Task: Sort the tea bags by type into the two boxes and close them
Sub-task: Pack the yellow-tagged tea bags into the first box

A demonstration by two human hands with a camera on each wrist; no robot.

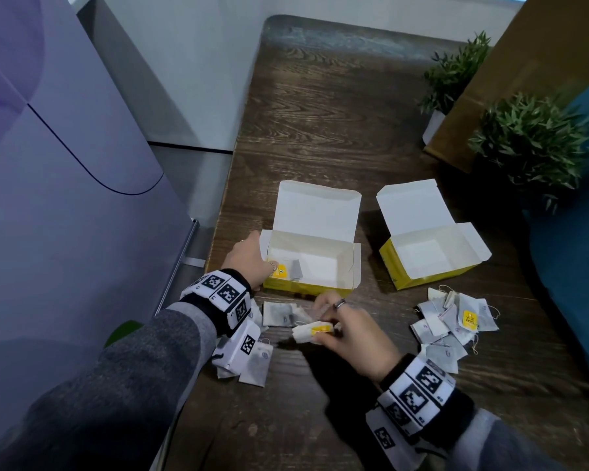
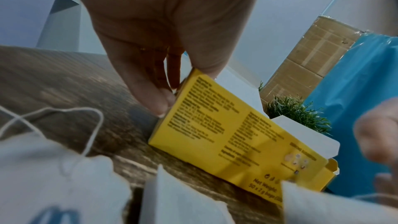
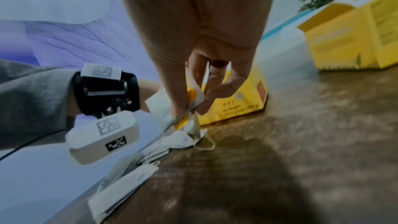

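Observation:
Two yellow boxes stand open on the wooden table, lids folded back: the left box [image 1: 312, 287] and the right box [image 1: 422, 278]. My left hand [image 1: 264, 263] grips the left box's left end wall; in the left wrist view the left hand [image 2: 172, 91] has its thumb over the rim of the left box [image 2: 237, 142]. A yellow-tagged tea bag [image 1: 283, 271] lies inside that box. My right hand [image 1: 323, 326] pinches a yellow-tagged tea bag [image 1: 306, 332] just in front of the box. In the right wrist view, the right hand [image 3: 191, 106] holds the tea bag [image 3: 159, 103].
A pile of loose tea bags [image 1: 453, 324] lies at the right, and several more tea bags [image 1: 255, 362] sit under my left wrist. Two potted plants [image 1: 538, 141], a cardboard box [image 1: 524, 62] and a blue object [image 1: 578, 232] line the right side. A pale cabinet [image 1: 65, 164] stands left.

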